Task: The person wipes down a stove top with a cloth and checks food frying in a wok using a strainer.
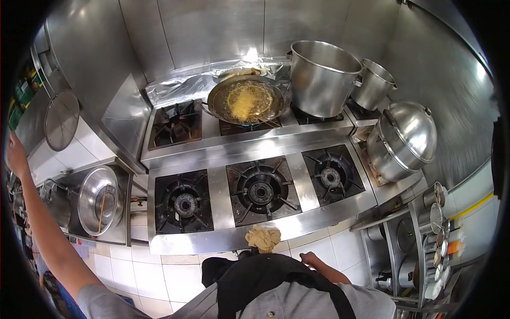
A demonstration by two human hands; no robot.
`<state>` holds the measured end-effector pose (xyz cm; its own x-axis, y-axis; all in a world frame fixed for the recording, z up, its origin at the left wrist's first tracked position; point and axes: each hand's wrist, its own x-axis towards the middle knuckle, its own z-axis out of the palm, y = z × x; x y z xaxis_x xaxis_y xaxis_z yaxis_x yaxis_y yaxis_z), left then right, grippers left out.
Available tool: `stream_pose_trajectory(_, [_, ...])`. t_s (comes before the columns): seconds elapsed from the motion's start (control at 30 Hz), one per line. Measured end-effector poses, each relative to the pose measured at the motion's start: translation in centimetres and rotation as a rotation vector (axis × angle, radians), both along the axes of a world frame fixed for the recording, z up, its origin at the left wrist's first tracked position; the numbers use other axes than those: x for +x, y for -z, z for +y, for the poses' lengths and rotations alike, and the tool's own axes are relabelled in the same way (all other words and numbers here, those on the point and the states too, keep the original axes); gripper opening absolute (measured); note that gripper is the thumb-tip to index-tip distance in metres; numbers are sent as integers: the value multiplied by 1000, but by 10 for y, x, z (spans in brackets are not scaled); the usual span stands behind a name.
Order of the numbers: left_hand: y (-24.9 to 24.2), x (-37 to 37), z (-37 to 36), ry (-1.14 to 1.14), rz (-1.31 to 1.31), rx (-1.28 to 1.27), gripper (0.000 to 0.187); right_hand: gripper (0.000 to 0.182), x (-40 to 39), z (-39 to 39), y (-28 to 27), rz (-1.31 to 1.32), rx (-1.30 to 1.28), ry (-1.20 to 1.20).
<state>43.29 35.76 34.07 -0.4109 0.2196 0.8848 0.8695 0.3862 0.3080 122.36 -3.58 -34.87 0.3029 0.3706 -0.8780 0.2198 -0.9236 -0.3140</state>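
Observation:
My left hand (15,151) is stretched out to the far left, near a hanging round mesh strainer (62,120); its fingers are cut off by the dark edge of the view. Close to my body at the bottom, my right hand (312,260) is closed, and what it holds, if anything, is hidden. A lump of beige, crumpled material (263,238) shows by the stove's front edge, in front of my dark apron. On a back burner, a wok (219,99) holds bubbling oil with a yellow frying mass (243,103).
Three front burners (261,192) lie before me. Two tall pots (321,87) and a domed steamer (396,151) stand at the back right. A steel bowl (100,196) with a stick inside sits left. Shelves (396,250) with pans are lower right.

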Motion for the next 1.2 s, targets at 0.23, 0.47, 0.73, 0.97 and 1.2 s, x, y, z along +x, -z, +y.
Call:
stream_pose_trajectory(0.23, [1, 4, -3, -22, 51, -6, 58, 31, 17, -5, -5, 62, 8, -3])
stream_pose_trajectory(0.47, [2, -7, 3, -82, 161, -26, 58, 42, 4, 14, 19, 38, 57, -505])
stream_pose_trajectory(0.73, [3, -1, 1, -64, 78, -14, 60, 23, -66, 120, -107, 208, 823, -884])
stream_pose_trajectory(0.97, [5, -4, 3, -84, 149, 10, 59, 26, -118, 154, -120, -113, 950, -1000])
stream_pose_trajectory(1.2, [1, -14, 4, -62, 123, -101, 60, 19, -91, 132, -124, -484, 1003, -859])
